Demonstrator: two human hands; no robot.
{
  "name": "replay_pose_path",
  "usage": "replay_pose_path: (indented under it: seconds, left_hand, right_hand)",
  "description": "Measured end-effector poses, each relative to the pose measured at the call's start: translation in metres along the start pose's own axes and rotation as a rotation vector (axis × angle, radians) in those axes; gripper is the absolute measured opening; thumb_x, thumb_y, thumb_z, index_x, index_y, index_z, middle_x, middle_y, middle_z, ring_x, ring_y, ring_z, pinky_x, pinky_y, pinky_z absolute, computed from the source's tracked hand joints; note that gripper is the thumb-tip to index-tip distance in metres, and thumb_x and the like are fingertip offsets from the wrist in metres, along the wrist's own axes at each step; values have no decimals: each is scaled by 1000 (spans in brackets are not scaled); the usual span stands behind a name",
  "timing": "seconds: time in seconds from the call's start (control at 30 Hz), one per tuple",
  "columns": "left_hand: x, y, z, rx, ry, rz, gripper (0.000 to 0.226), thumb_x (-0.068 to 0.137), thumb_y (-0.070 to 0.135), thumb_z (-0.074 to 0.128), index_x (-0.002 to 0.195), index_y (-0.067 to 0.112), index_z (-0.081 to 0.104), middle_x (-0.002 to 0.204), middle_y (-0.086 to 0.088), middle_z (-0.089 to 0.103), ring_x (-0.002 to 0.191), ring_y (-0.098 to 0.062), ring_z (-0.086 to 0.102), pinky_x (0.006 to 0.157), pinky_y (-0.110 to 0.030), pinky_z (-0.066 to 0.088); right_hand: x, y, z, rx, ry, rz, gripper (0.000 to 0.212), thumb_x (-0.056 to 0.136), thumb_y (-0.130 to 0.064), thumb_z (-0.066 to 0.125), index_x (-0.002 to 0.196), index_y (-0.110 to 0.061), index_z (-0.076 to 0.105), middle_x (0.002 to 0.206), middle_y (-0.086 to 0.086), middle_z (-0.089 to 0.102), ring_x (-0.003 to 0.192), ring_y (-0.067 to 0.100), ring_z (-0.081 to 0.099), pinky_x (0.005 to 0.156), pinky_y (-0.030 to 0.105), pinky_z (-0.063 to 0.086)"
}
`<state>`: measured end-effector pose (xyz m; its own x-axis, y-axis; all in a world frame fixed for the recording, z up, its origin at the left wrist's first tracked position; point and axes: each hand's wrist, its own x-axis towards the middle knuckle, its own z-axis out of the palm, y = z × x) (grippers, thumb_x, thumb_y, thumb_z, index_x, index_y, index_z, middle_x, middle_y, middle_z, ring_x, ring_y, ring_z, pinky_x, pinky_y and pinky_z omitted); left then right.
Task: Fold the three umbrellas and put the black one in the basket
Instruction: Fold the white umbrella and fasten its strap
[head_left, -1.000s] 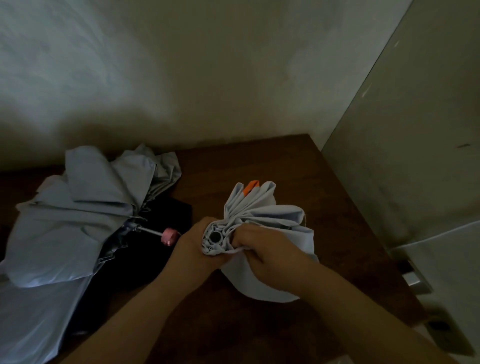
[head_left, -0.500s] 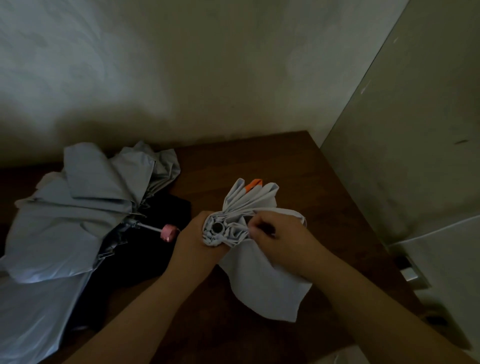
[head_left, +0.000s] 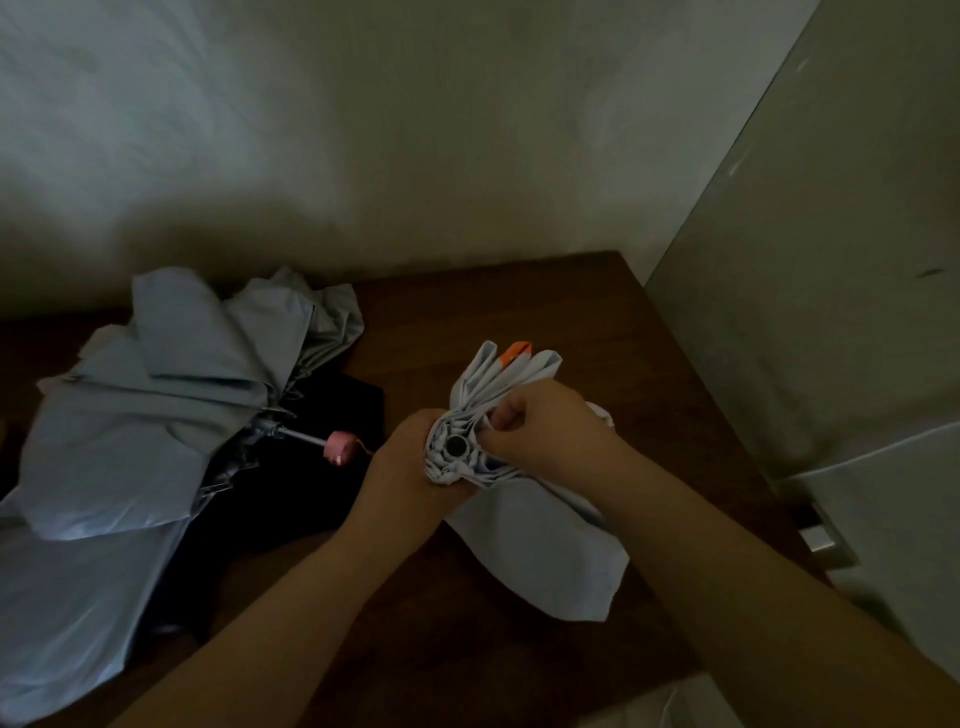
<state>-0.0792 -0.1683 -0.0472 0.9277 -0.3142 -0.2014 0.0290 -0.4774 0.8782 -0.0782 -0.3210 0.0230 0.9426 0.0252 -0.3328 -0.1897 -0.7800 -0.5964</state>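
Head: three umbrellas (head_left: 524, 540), two hands (head_left: 540, 436).

**Umbrellas around the table's right half**

A half-folded umbrella (head_left: 524, 540) sits on the wooden table (head_left: 597, 312), between the left hand (head_left: 402, 467) and right hand (head_left: 540, 431). Left of it lies a collapsed umbrella (head_left: 156, 405), on top of another umbrella (head_left: 322, 467). A wall (head_left: 363, 130) stands behind the table.
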Motion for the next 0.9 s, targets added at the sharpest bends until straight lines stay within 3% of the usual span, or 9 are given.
replay_pose_path:
  seconds: [0.1, 0.17, 0.27, 0.4, 0.53, 0.63, 0.7, 0.9]
  left_hand:
    - [-3, 2, -3, -115, 18, 12, 58, 81, -5, 82, 126, 13, 49, 101, 19, 54, 92, 13, 65, 74, 6, 45]
    - [-7, 3, -6, -179, 20, 24, 74, 73, 7, 92, 123, 21, 39, 110, 17, 56, 91, 20, 63, 78, 3, 49]
    - [-7, 3, -8, -171, 12, 53, 81, 62, 33, 90, 126, 23, 41, 117, 15, 57, 97, 25, 60, 81, 1, 51]
    - [-7, 3, -8, -121, 21, 69, 75, 75, 12, 91, 130, 25, 42, 118, 20, 51, 97, 33, 53, 80, 5, 47]
    - [-8, 6, -6, -122, 22, 76, 69, 82, 11, 85, 132, 25, 40, 117, 25, 46, 95, 34, 52, 78, 6, 46]
    - [-7, 7, -6, -121, -4, 101, 73, 86, 14, 80, 143, 27, 38, 133, 12, 48, 113, 16, 56, 87, 1, 48]
    - [-7, 6, -6, -77, 10, 134, 67, 89, 19, 77, 139, 36, 36, 140, 7, 45, 121, 7, 52, 93, -2, 45]
    - [-8, 3, -4, -49, 50, 161, 46, 97, 21, 66, 134, 34, 42, 135, 7, 48, 115, 19, 49, 89, 5, 43]
  right_hand:
    - [-5, 2, 4, 53, 4, -65, 11, 87, -18, 63, 89, -7, 65, 90, 9, 67, 84, 17, 61, 75, 24, 52]
    - [-9, 4, 6, 88, 39, -106, 3, 88, -20, 63, 86, -18, 61, 86, -2, 62, 85, 13, 60, 77, 23, 51]
    - [-11, 5, 10, 124, 48, -129, 3, 90, -19, 61, 89, -17, 62, 89, -3, 63, 87, 10, 59, 80, 21, 49]
    - [-10, 6, 12, 188, 68, -86, 6, 89, -21, 61, 86, -21, 56, 88, -6, 62, 89, 11, 60, 83, 24, 51]
    - [-9, 9, 13, 288, 78, -12, 16, 86, -18, 65, 81, -27, 52, 86, -7, 59, 89, 10, 59, 79, 20, 50]
    - [-10, 11, 13, 302, 45, -51, 11, 87, -13, 63, 90, -22, 58, 86, -10, 60, 83, 0, 57, 70, 8, 47]
    - [-11, 11, 13, 344, 3, -80, 13, 88, -10, 61, 92, -22, 60, 86, -16, 59, 81, -6, 57, 67, 2, 45]
    - [-15, 16, 13, 424, -73, -105, 20, 92, -10, 55, 97, -28, 63, 96, -19, 61, 95, -5, 57, 81, 9, 47]
